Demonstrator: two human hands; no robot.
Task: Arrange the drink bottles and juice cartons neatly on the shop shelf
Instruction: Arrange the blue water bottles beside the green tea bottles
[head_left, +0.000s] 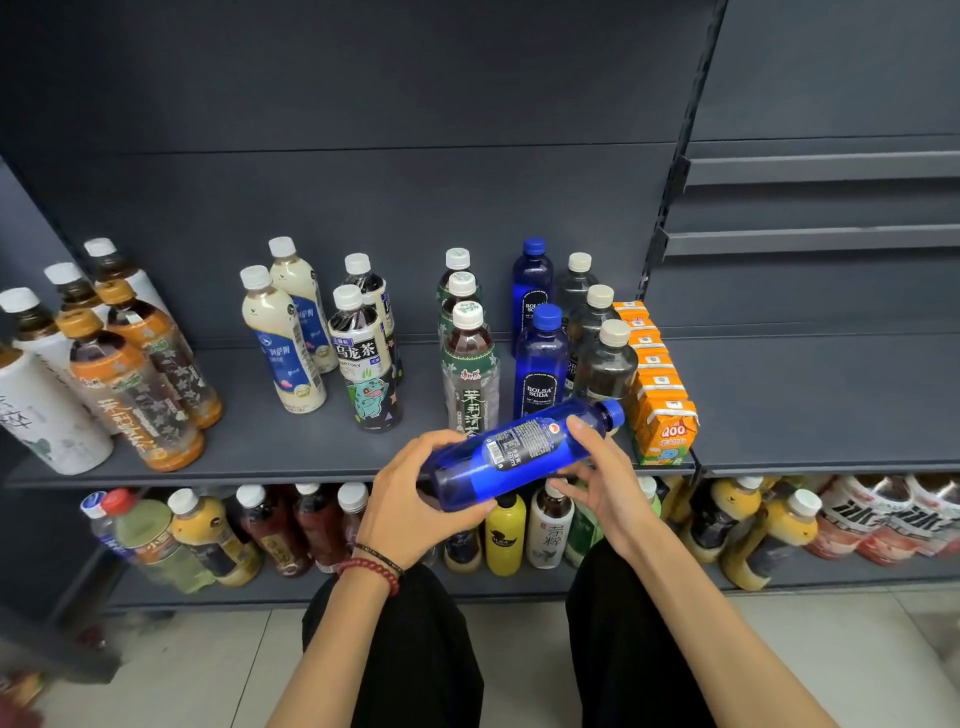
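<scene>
Left hand (410, 501) and right hand (605, 486) grip the sideways blue bottle (519, 452); standing it carelessly could topple the green-labelled bottle (470, 379).

Three blue soda bottles (540, 364) (one held); two milk teas (283, 343); three jasmine teas (470, 358).

free: we see bare shelf (244, 452) between the orange-cap bottles (140, 384) and milk bottles (283, 343), plus the whole right bay (831, 405) | blocked: we find green row (470, 364), blue row (540, 364), clear row (605, 364), cartons (660, 415) packed close side by side
</scene>
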